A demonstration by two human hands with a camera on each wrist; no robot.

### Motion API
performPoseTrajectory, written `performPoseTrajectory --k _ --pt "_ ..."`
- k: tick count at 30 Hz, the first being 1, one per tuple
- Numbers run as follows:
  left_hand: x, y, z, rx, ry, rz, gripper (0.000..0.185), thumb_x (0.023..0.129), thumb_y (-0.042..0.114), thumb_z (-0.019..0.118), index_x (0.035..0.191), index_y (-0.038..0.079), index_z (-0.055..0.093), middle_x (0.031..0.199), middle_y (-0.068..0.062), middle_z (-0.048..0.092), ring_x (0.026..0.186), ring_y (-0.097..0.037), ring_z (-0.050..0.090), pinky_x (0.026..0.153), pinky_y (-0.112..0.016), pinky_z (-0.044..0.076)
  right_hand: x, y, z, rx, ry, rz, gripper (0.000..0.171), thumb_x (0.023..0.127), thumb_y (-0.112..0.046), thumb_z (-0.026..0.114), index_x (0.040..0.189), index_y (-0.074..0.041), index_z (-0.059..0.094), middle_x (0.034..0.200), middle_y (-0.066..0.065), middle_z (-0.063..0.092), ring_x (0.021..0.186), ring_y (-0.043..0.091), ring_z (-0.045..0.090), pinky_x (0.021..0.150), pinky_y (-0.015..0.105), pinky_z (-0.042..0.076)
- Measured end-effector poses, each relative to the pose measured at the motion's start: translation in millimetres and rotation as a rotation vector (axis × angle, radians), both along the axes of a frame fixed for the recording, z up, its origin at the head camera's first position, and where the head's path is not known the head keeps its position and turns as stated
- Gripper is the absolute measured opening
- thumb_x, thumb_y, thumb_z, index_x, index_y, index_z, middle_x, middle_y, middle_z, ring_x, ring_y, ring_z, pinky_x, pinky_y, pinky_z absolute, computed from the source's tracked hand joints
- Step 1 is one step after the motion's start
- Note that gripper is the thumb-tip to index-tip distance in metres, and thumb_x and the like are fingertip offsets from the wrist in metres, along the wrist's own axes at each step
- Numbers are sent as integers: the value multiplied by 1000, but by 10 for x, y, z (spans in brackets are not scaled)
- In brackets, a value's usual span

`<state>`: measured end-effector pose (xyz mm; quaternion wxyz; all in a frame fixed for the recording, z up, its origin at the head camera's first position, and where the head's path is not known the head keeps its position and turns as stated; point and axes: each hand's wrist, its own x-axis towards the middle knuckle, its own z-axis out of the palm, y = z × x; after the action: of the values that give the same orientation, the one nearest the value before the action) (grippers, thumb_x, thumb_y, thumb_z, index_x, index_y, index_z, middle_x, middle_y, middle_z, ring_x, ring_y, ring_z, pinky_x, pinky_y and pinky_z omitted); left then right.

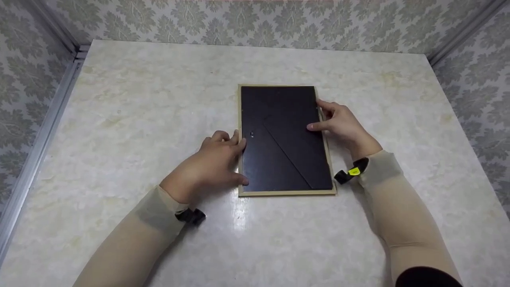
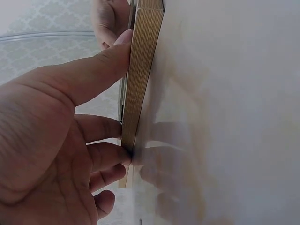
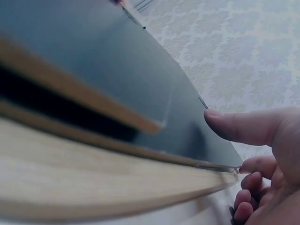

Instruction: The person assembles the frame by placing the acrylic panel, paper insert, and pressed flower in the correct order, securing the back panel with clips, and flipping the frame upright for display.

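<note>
A picture frame [image 1: 285,159] lies back side up on the table, with a black backing board, a slanted stand flap and a light wooden rim. My left hand [image 1: 213,163] holds its left side. In the left wrist view, that thumb [image 2: 105,65] rests at the upper edge of the wooden side [image 2: 140,61], and fingertips touch lower down. My right hand [image 1: 344,123] grips the right side, thumb over the black board and other fingers at the outer edge. The right wrist view has the right hand [image 3: 276,159] at the frame's corner, with the wooden side [image 3: 93,164] close and blurred.
The frame lies on a pale marbled table [image 1: 139,99]. Behind it stands a wall with patterned wallpaper [image 1: 255,24], and a metal rail [image 1: 44,143] runs along the left side. Black straps with small cameras [image 1: 191,216] sit on both wrists.
</note>
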<state>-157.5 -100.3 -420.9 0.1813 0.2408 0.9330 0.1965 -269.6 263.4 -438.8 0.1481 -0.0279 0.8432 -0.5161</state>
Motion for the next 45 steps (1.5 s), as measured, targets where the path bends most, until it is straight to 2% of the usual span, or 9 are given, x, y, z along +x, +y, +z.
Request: performPoseTrajectory --k 10,15,17,20,23,27,30,33,45 --pt "28 -46 -56 52 5 21 109 81 57 83 165 15 27 171 -6 29 154 -24 21 124 -49 24 -19 -44 -8 45 -20 22 103 78 -15 92 162 -19 34 171 5 30 160 20 24 131 37 21" --pt "52 -98 -128 125 -22 71 115 78 56 87 167 35 17 159 -3 47 147 -27 27 117 -50 37 -41 -95 -63 57 -13 36 105 77 -15 93 163 -19 33 170 8 32 160 21 25 131 37 22" --pt "52 -111 -148 142 -27 85 118 77 55 88 166 41 12 161 -5 44 145 -29 28 115 -51 39 -50 -105 -82 66 -10 44 106 77 -15 93 163 -19 32 170 9 31 160 21 24 132 37 21" --pt "35 -115 -156 125 -18 85 120 75 56 89 167 32 15 167 -7 38 144 -29 28 117 -50 36 -58 -107 -89 80 -3 60 102 80 -18 91 163 -19 32 170 7 31 160 21 24 131 38 22" --pt "14 -100 -142 68 -6 66 120 75 60 87 167 17 21 174 -5 23 143 -27 27 119 -49 28 -52 -83 -79 104 11 58 88 89 -24 84 162 -21 35 140 14 57 135 27 49 115 33 40" --pt "3 -76 -116 9 4 48 119 76 65 84 166 15 25 174 -6 16 141 -28 29 116 -49 26 -44 -27 -59 123 15 19 64 101 -30 70 159 -26 42 116 8 60 105 21 50 88 28 41" --pt "7 -71 -94 1 0 52 118 75 65 84 166 17 25 174 -3 16 141 -28 29 114 -48 28 -53 -6 -43 132 26 -7 58 103 -28 67 157 -26 46 121 3 66 99 13 57 79 22 46" --pt "8 -67 -83 6 -17 58 117 75 66 84 166 20 24 174 1 15 142 -27 29 113 -48 29 -78 7 -18 164 50 -29 61 100 -21 71 156 -22 48 91 0 64 73 13 53 64 24 44" --pt "-45 -51 -63 19 12 23 117 76 64 85 165 16 26 173 -5 21 149 -27 27 119 -50 24 -219 31 143 242 -49 -46 73 92 -25 80 157 -14 47 85 -7 71 74 13 61 71 26 50"
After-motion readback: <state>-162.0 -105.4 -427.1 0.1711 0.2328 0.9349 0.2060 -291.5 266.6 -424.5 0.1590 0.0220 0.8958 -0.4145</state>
